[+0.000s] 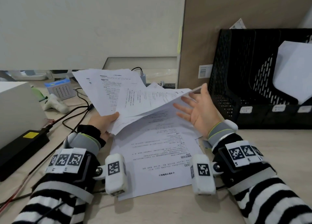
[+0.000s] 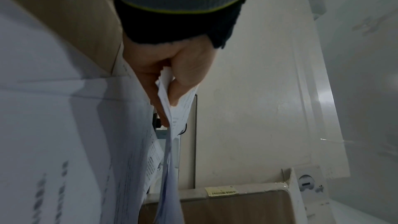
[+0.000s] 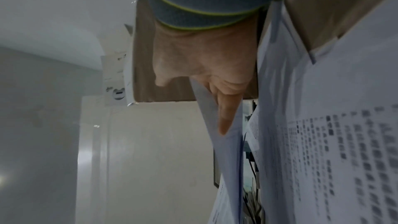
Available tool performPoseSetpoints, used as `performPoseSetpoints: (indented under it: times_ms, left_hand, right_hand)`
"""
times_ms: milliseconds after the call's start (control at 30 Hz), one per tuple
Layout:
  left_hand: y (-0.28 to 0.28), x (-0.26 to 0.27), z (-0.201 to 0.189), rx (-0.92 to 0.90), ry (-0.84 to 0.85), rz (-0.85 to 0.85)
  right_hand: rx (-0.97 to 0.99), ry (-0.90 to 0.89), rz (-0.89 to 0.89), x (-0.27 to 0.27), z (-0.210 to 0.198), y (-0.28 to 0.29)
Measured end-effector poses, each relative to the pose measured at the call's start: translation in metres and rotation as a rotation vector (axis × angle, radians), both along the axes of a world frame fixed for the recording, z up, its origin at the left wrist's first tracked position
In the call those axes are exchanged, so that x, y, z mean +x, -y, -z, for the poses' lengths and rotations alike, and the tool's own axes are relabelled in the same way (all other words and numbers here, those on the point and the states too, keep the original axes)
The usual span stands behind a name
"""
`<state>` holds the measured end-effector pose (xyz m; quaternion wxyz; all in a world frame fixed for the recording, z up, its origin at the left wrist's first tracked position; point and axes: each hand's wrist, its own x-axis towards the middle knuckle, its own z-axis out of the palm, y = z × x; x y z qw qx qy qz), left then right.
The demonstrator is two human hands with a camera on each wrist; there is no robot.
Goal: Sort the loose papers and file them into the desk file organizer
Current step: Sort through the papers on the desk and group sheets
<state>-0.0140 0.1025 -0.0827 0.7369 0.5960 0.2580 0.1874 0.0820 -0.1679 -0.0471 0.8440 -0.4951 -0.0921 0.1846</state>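
Your left hand (image 1: pixel 105 122) pinches a fanned sheaf (image 1: pixel 128 95) of printed papers at its near corner, thumb on top and fingers curled beneath, lifting it off the desk (image 1: pixel 253 156). Your right hand (image 1: pixel 199 110) is spread open, palm up, fingers straight under the sheaf's far right edge, holding nothing. Directly below the raised sheaf, more sheets (image 1: pixel 157 158) lie flat on the desk between your wrists. The black mesh organizer (image 1: pixel 236 82) stands at the desk's back right, just beyond your right hand, with white paper (image 1: pixel 293 71) already in one of its slots.
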Motion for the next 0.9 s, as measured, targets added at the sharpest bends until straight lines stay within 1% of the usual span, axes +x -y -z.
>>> performPoseSetpoints:
  times_ms: [33, 100, 167, 233, 300, 400, 467, 500, 567, 633, 733, 833, 900]
  left_hand:
    - [0.000, -0.001, 0.000, 0.007, 0.009, -0.009]
    - [0.003, -0.002, -0.002, 0.034, 0.028, 0.027]
    - [0.008, -0.004, -0.006, 0.075, 0.048, 0.102]
    - [0.013, -0.004, -0.008, 0.114, 0.044, 0.177]
    - [0.020, -0.005, -0.010, 0.125, 0.027, 0.213]
    - [0.022, -0.005, -0.011, 0.102, 0.016, 0.162]
    - [0.018, -0.005, -0.011, 0.075, 0.009, 0.116]
    - [0.016, -0.005, -0.011, 0.059, -0.002, 0.103]
    - [0.010, -0.005, -0.008, 0.058, -0.033, 0.081]
    - [0.007, -0.007, -0.009, 0.130, -0.083, 0.070]
    - [0.003, -0.011, -0.011, 0.205, -0.168, 0.088]
    - [0.000, -0.015, -0.014, 0.334, -0.278, 0.210]
    - [0.001, -0.017, -0.017, 0.437, -0.291, 0.333]
  right_hand:
    - [-0.051, 0.031, -0.055, -0.002, 0.001, -0.003]
    - [-0.183, 0.108, -0.121, -0.006, 0.003, -0.008]
    - [-0.270, 0.141, -0.112, -0.009, 0.006, -0.012]
    - [-0.303, 0.140, -0.050, -0.008, 0.009, -0.014]
    - [-0.340, 0.130, 0.065, -0.005, 0.011, -0.014]
    - [-0.402, 0.176, 0.274, 0.005, 0.014, -0.006]
    - [-0.447, 0.197, 0.356, 0.012, 0.013, 0.004]
    - [-0.451, 0.205, 0.367, 0.014, 0.013, 0.009]
    - [-0.483, 0.239, 0.321, 0.022, 0.015, 0.018]
    - [-0.540, 0.278, 0.241, 0.024, 0.017, 0.023]
    - [-0.527, 0.292, 0.176, 0.023, 0.017, 0.027]
    - [-0.537, 0.311, 0.185, 0.022, 0.016, 0.028]
    - [-0.538, 0.323, 0.207, 0.023, 0.016, 0.028]
